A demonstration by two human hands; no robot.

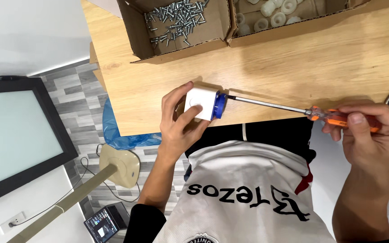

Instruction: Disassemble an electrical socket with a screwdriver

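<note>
My left hand (178,119) grips a small white box-shaped part with a blue round rim (205,103), held at the near edge of the wooden table (293,67). In my right hand (368,135) is the orange handle of a long screwdriver (334,116). Its steel shaft runs left and the tip meets the blue rim of the part. Both hands hover just in front of my white shirt.
Two open cardboard boxes stand at the table's far side: one with several silver screws (176,20), one with white plastic rings (271,15). A dark screen (14,130) lies left on the floor, near a blue bag (118,130) and a beige stand (118,166).
</note>
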